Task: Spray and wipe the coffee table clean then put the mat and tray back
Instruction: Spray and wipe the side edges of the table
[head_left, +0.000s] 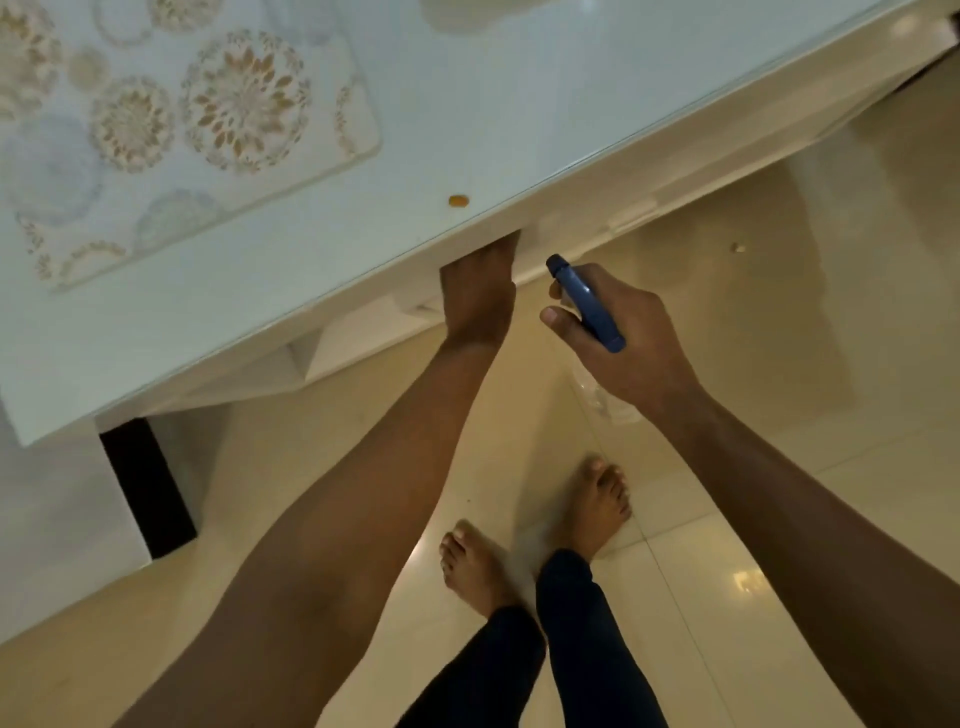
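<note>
Here, the blue head of a spray bottle (586, 303) is grasped by the right hand (618, 332), fingers curled round it and thumb at its side, just off the coffee table (467, 104) edge. The left hand (478, 299) is reached under that edge, its fingers hidden, so their state cannot be told. A patterned mat (171, 135) lies on the tabletop, and a small orange spot (458, 200) is seen near the rim above the left hand.

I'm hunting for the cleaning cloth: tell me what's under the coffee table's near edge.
The left hand reaches under the coffee table, fingers hidden by the top. A white lower ledge shows there; any cloth is out of sight.
</note>
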